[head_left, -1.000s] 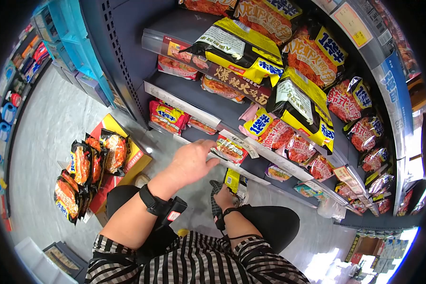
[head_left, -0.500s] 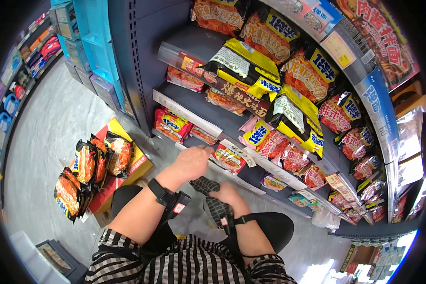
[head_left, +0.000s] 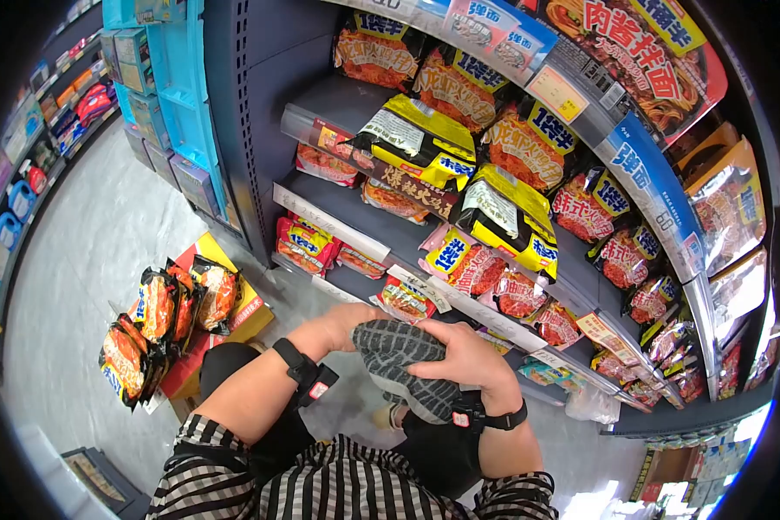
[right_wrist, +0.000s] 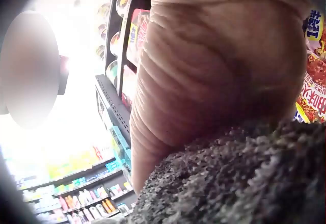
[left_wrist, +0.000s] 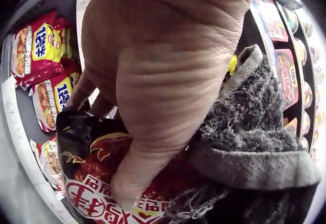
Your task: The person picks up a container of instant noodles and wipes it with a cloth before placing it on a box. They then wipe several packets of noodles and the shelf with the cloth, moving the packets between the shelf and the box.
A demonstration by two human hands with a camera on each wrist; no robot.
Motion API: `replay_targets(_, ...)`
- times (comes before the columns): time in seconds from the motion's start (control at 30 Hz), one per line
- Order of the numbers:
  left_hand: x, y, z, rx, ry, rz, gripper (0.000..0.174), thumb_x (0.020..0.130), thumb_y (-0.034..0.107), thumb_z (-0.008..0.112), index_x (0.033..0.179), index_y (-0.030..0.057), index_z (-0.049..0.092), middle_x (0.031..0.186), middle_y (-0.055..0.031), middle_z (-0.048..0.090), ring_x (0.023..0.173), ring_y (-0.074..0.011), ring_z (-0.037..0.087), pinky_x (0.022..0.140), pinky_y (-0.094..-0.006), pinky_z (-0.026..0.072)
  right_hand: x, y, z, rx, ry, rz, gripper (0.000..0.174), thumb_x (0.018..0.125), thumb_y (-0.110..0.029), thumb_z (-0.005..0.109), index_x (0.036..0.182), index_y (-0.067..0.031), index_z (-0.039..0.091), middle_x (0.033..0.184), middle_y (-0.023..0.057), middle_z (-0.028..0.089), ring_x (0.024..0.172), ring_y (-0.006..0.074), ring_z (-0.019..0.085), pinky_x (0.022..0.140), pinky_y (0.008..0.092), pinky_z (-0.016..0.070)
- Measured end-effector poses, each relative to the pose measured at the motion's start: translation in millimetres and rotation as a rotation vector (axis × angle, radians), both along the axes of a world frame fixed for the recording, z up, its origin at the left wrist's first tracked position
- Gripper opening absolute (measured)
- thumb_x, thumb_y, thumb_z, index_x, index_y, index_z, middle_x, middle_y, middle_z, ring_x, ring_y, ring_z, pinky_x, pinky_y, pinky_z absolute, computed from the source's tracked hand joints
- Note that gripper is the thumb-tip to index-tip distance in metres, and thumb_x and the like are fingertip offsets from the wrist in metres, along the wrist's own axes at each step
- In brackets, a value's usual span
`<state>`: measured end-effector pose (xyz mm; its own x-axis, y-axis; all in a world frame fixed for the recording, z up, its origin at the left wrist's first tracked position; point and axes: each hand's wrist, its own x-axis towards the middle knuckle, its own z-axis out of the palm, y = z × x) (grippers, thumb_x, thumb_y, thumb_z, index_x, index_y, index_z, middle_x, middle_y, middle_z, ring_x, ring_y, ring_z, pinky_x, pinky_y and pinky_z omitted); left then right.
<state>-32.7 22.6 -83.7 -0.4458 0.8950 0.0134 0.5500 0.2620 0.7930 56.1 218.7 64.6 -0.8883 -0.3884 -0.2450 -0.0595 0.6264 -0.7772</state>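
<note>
In the head view, a grey checked cloth [head_left: 400,351] spans the space between my two hands. My left hand [head_left: 334,329] is at its left end. The left wrist view has this hand [left_wrist: 165,76] pinching a black noodle packet [left_wrist: 89,164], thumb on the printed front. Fuzzy grey cloth [left_wrist: 244,117] lies against the packet's right part. My right hand [head_left: 470,354] grips the cloth from the right, thumb and fingers apart over it. Up close in the right wrist view, the hand [right_wrist: 219,66] is on the fuzzy cloth [right_wrist: 239,178]. The cloth hides the packet from the head view.
Shelves hold many noodle packets, with two yellow-and-black ones [head_left: 420,139] [head_left: 507,217] lying on the front edge. Several black-and-orange packets [head_left: 156,303] rest on a red-and-yellow box [head_left: 251,316] at the left. A blue rack [head_left: 182,113] stands behind.
My right hand has risen with the cloth to meet my left hand, and the cloth is now spread wider. The yellow-and-black packet near my right hand has gone from sight. The head view has shifted.
</note>
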Motion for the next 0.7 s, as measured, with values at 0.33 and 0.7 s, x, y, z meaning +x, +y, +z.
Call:
replay_targets(0.33, -17.6, -88.7, 103.7, -0.472, 0.376, 0.622, 0.041, 0.075, 0.042, 0.067, 0.083, 0.0019, 0.067, 0.076, -0.0191, 0.066, 0.075, -0.0367, 0.065, 0.069, -0.0458, 0.0514, -11.2, 11.8, -22.5, -0.354, -0.021, -0.227, 0.062, 0.071, -0.006, 0.073, 0.127, 0.0083, 0.049, 0.114, 0.0126, 0.062, 0.103, 0.0171, 0.059, 0.092, 0.0309, 0.0464)
replay_targets(0.7, 51.3, -364.4, 45.2, 0.701, -0.747, 1.737, 0.032, 0.096, 0.03, 0.056, 0.105, -0.0004, 0.061, 0.09, -0.0088, 0.069, 0.077, -0.017, 0.067, 0.065, -0.0302, 0.0534, -17.0, 8.1, -51.9, -0.194, 0.079, -0.285, 0.059, 0.071, -0.009, 0.071, 0.123, 0.0101, 0.05, 0.102, 0.019, 0.066, 0.091, 0.0234, 0.064, 0.083, 0.0338, 0.049)
